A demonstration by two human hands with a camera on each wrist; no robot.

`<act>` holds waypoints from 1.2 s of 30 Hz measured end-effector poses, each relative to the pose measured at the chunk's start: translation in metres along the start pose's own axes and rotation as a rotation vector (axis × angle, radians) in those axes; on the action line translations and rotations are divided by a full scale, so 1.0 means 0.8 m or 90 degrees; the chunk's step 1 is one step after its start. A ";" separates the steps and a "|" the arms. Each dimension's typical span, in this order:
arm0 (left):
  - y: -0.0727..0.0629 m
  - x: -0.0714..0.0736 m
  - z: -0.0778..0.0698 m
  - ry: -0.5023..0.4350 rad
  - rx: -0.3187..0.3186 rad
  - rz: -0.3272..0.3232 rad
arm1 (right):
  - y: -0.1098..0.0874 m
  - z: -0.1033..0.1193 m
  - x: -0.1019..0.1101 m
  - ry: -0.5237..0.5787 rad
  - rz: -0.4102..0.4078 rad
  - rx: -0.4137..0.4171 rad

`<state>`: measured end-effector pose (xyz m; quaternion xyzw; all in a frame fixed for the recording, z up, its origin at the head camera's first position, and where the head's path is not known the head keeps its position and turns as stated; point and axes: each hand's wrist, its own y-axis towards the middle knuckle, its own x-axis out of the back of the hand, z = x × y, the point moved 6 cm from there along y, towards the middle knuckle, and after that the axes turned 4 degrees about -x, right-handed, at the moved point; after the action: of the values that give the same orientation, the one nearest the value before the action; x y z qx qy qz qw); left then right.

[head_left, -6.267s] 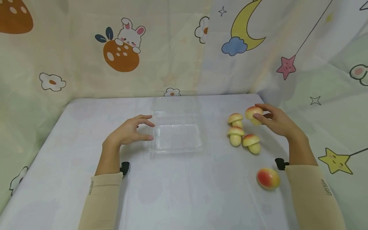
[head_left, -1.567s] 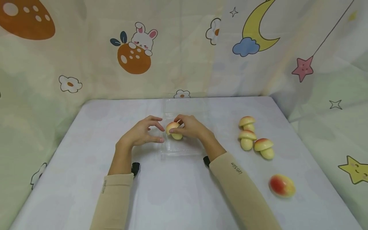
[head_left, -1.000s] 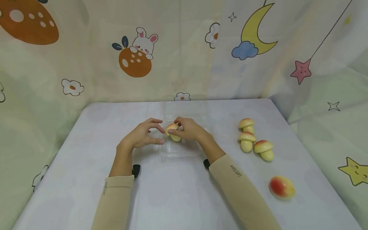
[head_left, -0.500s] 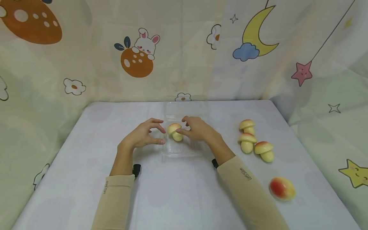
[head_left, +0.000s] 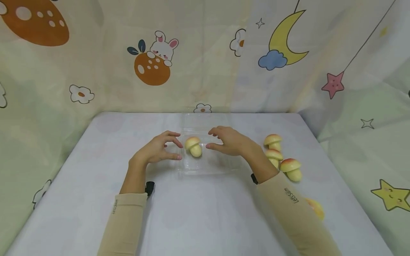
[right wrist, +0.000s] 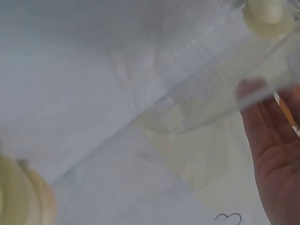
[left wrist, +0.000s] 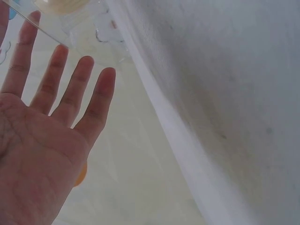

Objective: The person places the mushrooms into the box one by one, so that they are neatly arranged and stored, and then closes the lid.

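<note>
A mushroom-shaped piece (head_left: 193, 146), pale yellow with an orange-tinted cap, lies in the left part of a clear plastic container (head_left: 214, 163) whose lid is folded back. At the container's left wall is my left hand (head_left: 157, 148), fingers spread and holding nothing; whether the fingertips touch the wall I cannot tell. In the left wrist view that hand (left wrist: 47, 126) shows its palm and straight fingers. My right hand (head_left: 230, 141) hovers over the container's right side, fingers apart with nothing between them. The right wrist view shows this hand (right wrist: 276, 154) partly behind the clear plastic.
To the right of the container stand more mushrooms: a back one (head_left: 273, 140), a middle one (head_left: 273, 155) partly behind my right arm, and a front one (head_left: 291, 169). A red-yellow mango-like fruit (head_left: 316, 209) is partly covered by my right sleeve. A patterned curtain (head_left: 205, 64) hangs behind the table.
My right hand carried a mushroom from the right-hand group into the container, let it go and drew back rightward. The left hand stayed at the container's left side.
</note>
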<state>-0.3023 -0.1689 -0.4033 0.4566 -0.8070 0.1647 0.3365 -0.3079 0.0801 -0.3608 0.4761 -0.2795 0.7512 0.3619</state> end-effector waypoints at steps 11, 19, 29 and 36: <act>-0.003 0.001 -0.002 0.004 0.001 0.004 | -0.045 0.003 0.022 -0.044 0.016 -0.036; -0.003 0.001 -0.002 -0.003 0.001 0.001 | -0.067 0.005 0.034 -0.061 0.012 -0.036; -0.001 0.000 -0.002 0.005 -0.005 0.002 | -0.092 0.001 0.043 -0.044 0.012 -0.018; -0.003 0.000 0.001 0.008 -0.006 -0.001 | -0.114 -0.005 0.050 -0.051 -0.015 -0.013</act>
<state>-0.3004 -0.1703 -0.4038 0.4542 -0.8053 0.1635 0.3441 -0.2475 0.1477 -0.3185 0.5050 -0.2959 0.7245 0.3640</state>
